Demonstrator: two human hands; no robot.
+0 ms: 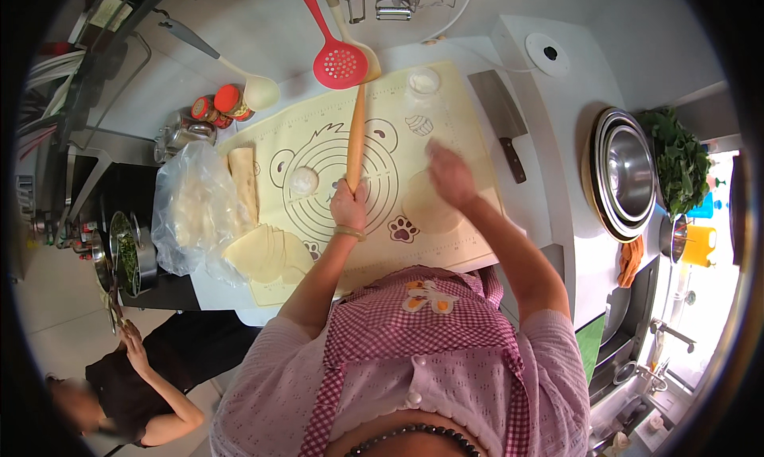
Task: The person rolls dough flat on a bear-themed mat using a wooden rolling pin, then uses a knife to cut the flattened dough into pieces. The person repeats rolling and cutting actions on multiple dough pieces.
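Note:
My left hand (349, 205) grips the near end of a tapered wooden rolling pin (356, 135), which points away from me over a silicone pastry mat (334, 272) printed with a bear face. Blurred by motion, my right hand (450, 173) is over the edge of a thin round dough sheet (427, 209) on the mat's right part; whether its fingers hold anything does not show. A white dough ball (304, 181) sits left of the pin. Overlapping rolled wrappers (268, 254) lie at the mat's near left corner. A small tub of white powder (424, 82) stands at the far right.
A cleaver (498, 108) lies right of the mat. A plastic bag (194, 212) sits on the left, beside jars (231, 101). A red skimmer (340, 63) hangs above the mat's far edge. Nested steel bowls (627, 170) stand right. Another person (173, 349) is by a pot (128, 254).

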